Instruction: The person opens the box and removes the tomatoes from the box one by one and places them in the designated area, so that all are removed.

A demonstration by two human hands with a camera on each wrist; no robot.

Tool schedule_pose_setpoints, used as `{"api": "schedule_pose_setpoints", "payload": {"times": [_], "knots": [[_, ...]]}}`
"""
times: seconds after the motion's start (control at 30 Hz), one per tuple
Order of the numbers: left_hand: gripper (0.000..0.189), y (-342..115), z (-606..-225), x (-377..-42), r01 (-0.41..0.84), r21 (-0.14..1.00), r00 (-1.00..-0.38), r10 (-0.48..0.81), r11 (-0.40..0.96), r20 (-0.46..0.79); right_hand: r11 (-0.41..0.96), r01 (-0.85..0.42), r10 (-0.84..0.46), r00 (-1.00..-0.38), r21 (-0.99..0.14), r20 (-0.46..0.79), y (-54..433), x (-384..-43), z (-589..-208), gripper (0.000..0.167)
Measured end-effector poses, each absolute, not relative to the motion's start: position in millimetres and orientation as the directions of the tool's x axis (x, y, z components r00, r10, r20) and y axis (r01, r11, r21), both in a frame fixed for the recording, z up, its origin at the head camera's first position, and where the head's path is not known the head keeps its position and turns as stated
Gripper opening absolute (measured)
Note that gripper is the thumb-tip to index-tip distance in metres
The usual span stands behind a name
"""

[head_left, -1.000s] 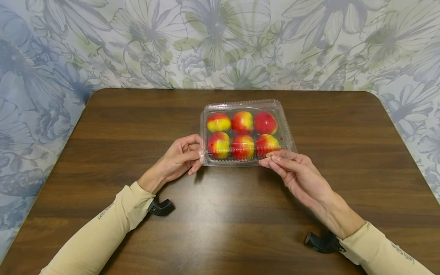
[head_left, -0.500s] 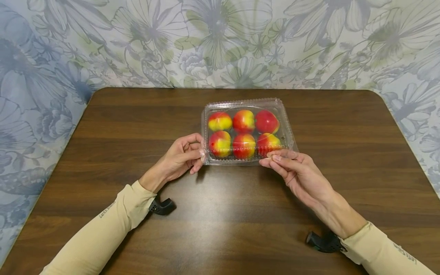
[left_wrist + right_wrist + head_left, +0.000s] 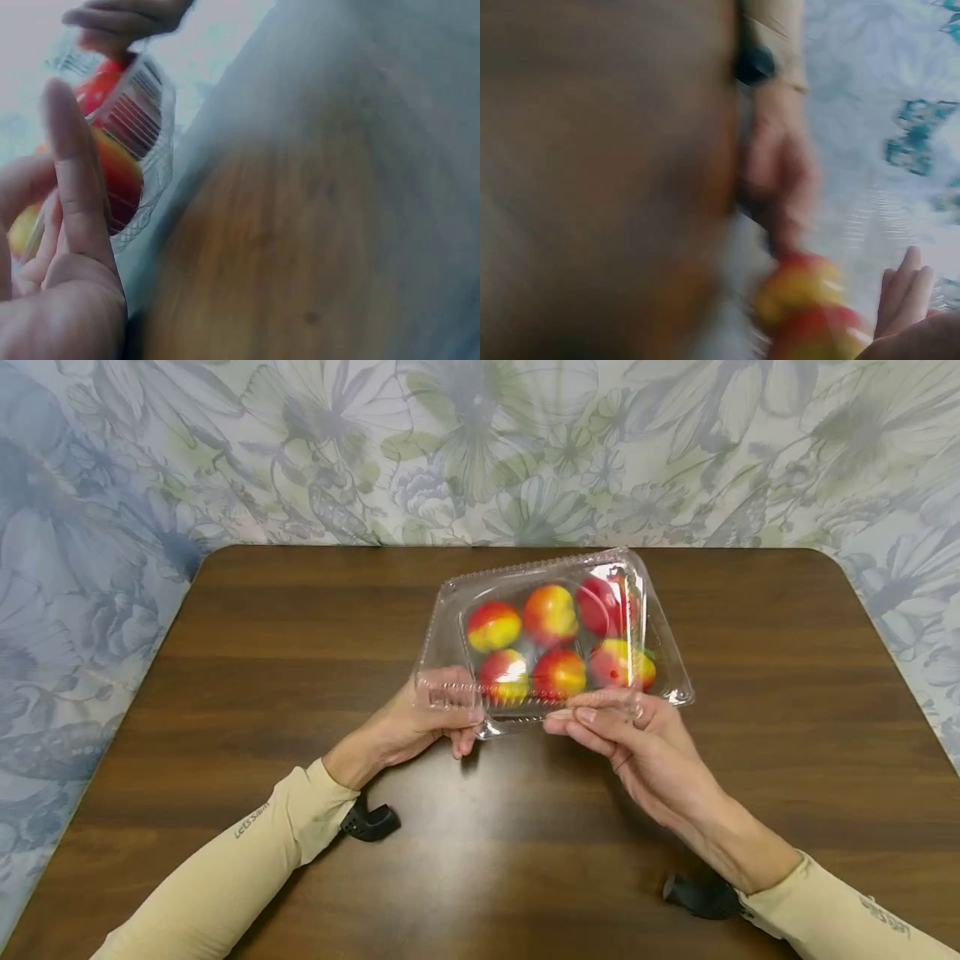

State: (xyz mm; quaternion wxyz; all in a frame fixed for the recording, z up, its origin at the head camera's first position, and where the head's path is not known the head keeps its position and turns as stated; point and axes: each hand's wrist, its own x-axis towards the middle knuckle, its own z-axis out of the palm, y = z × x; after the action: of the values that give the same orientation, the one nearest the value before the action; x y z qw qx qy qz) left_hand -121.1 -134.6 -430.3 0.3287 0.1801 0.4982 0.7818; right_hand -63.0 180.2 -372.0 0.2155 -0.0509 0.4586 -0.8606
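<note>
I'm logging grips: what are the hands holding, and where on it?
The clear container of apples: the left hand holds its near left corner, the right hand its near edge, farther right.

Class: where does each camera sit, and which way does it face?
Head: on the head, facing forward and down at the box; left hand, right hand, sleeves show.
Left wrist: on that wrist, facing left fingers and apples; right hand beyond.
Right wrist: on that wrist, facing apples; both hands show.
Both wrist views share apples.

Floral wallpaper point(image 3: 525, 452) behind brown table point(image 3: 465, 860)
</note>
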Motion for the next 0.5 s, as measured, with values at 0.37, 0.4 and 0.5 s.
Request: {"api": "schedule_pose_setpoints", "payload": {"times": [0.37,0.4,0.5], "knots": [[0.019,-133.2,-429.6,-119.4,-0.357,0.866,-0.741,0.67,-0.35,-0.035,-0.549,0.445,-0.429,-0.877,-0.707,-0.219,196.2,-68.7,-352.2,0.027],[0.018,-133.7,-429.4,-119.4,-0.353,0.867,-0.745,0.666,-0.351,-0.034,-0.553,0.448,-0.428,-0.876,-0.703,-0.222,196.8,-69.1,-352.5,0.027],[0.02,-137.1,-428.8,-119.1,-0.341,0.872,-0.762,0.647,-0.352,-0.037,-0.554,0.455,-0.426,-0.875,-0.697,-0.232,198.4,-69.5,-353.5,0.026]]}}
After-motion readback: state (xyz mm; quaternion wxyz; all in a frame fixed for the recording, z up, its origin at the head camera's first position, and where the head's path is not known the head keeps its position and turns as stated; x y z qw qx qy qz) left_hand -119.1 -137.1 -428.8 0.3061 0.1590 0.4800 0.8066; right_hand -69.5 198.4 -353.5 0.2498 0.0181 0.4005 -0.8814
